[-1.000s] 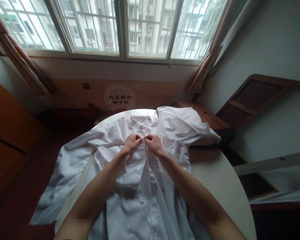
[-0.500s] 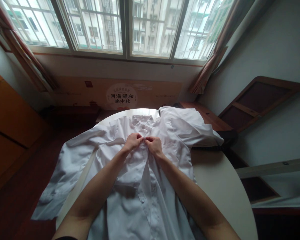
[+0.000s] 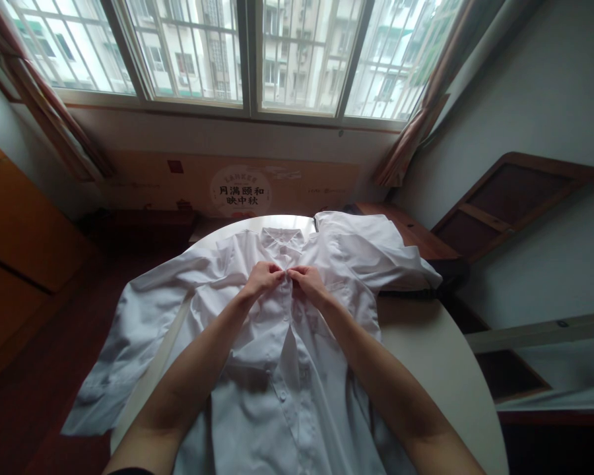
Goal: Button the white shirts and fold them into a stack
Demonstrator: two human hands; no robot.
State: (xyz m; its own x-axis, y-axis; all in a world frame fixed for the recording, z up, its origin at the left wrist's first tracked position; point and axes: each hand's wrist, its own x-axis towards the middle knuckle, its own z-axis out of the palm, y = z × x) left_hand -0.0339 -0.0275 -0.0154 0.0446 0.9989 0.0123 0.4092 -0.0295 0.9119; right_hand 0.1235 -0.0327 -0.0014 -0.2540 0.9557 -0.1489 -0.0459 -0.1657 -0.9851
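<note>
A white long-sleeved shirt (image 3: pixel 257 349) lies face up, its collar (image 3: pixel 282 239) pointing to the window and its left-hand sleeve hanging over the table's edge. My left hand (image 3: pixel 266 278) pinches the front placket a little below the collar. Close beside it, fingertips almost meeting, my right hand (image 3: pixel 306 280) pinches the placket's other edge. Whatever small button sits between the fingertips is hidden. Lower down, the shirt front parts in a narrow gap, with a button (image 3: pixel 283 396) showing on the left side.
The shirt rests on a round white table (image 3: pixel 426 349). A folded white cloth (image 3: pixel 361 231) lies at the far right over a dark-edged object (image 3: pixel 410 293). Beyond stand a wooden surface (image 3: pixel 426 239) and a barred window (image 3: pixel 297 53). An orange cabinet (image 3: pixel 24 264) is at left.
My right hand has shifted slightly, its fingers straighter and its wrist a bit farther right. My left hand stays nearly in place, and the shirt lies almost unchanged.
</note>
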